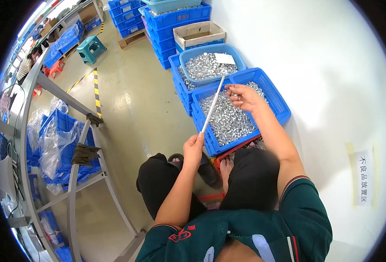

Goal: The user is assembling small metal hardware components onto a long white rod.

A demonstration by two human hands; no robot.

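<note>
My left hand (193, 150) is closed round the lower end of a long, thin, silvery rod (212, 105), which slants up and away to the right. Beside the rod's far end, my right hand (244, 98) has its thumb and fingertips pinched together; what they hold, if anything, is too small to make out. Beneath both the rod and this hand stands a blue crate (211, 146) full of small silvery metal pieces (230, 124). Another blue plastic basket (280, 102), with similar pieces inside, adjoins it on the right, partly hidden by my right forearm.
Beyond the crate, a light-blue tub (242, 65) of metal pieces carries a white paper slip (224, 58). An open cardboard box (219, 38) and stacked blue crates (160, 41) stand farther back. A white wall (319, 87) borders the right; a grey metal frame (72, 183) stands left.
</note>
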